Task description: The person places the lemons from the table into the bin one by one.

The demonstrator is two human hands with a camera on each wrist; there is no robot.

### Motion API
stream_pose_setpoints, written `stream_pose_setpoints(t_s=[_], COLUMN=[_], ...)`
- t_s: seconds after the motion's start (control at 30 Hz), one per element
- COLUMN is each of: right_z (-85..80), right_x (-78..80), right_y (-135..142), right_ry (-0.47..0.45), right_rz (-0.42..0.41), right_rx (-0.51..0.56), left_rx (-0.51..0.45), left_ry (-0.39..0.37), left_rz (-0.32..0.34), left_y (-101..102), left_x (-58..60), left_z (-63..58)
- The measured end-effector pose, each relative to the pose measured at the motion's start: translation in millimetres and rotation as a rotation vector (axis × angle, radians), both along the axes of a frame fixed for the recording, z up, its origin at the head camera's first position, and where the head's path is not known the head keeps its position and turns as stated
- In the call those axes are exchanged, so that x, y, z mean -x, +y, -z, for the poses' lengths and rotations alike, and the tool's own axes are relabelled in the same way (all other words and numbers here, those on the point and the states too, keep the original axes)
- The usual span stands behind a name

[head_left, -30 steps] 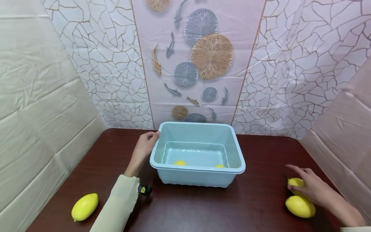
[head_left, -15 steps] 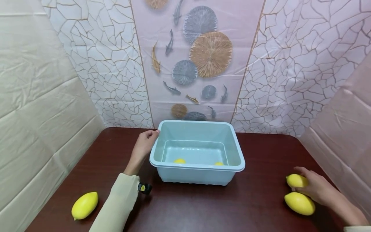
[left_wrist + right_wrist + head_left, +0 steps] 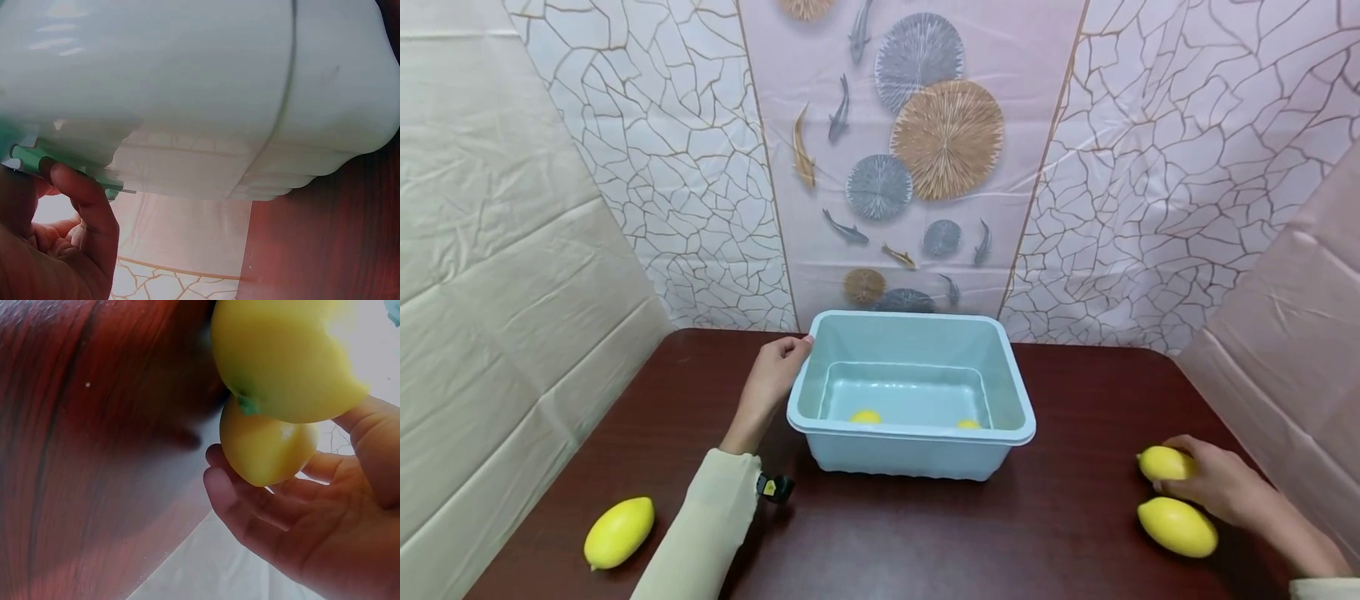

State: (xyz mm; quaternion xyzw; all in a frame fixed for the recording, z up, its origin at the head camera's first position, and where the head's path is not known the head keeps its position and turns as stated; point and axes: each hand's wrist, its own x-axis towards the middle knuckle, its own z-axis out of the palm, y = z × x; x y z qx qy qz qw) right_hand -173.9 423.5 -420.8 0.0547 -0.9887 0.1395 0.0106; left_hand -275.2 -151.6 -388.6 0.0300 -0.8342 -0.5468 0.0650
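A light blue plastic basin stands at the middle of the table. My left hand pinches its left rim with curled fingers, as the left wrist view also shows. Two yellow lemons lie at the right, one behind the other. Around the farther lemon curl the fingers and thumb of my right hand. The nearer lemon lies just in front of that hand; in the right wrist view it partly covers the held lemon.
Inside the basin, the tops of two more lemons show, one left and one right, mostly hidden by the front wall. Another lemon rests at the table's left. Patterned cloth walls surround the dark red table.
My right hand's fingers have come down and closed around the farther lemon, which has shifted slightly. The left hand stays at the basin's rim.
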Motion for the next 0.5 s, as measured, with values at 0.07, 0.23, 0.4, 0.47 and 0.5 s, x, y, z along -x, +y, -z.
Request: stream_pose_setpoints(t_s=[0.07,0.23,0.4,0.47,0.5], right_z=[0.4,-3.3,-9.5,-12.3,-13.7], right_x=[0.4,-0.4,-2.5,-3.0,-3.4], right_y=[-0.9,-4.5,-10.2,-13.4,-15.1], right_ry=[-0.01,-0.009,0.061,0.095,0.112], right_rz=[-0.005,-0.001,0.002,-0.002,-0.006], right_rx=[-0.001,0.005,0.024,0.033,0.039], left_rx=[0.006,0.009,-0.001,-0.004,-0.005], left_ry=[0.002,0.017,0.015,0.014,0.016], left_rz=[-0.004,-0.007,-0.008,-0.011,-0.012], left_y=[-0.1,0.7,1.3,1.4,1.4], left_x=[-0.5,-0.8,-0.7,-0.6,-0.5], left_z=[0.7,1.8,0.9,0.5,0.2])
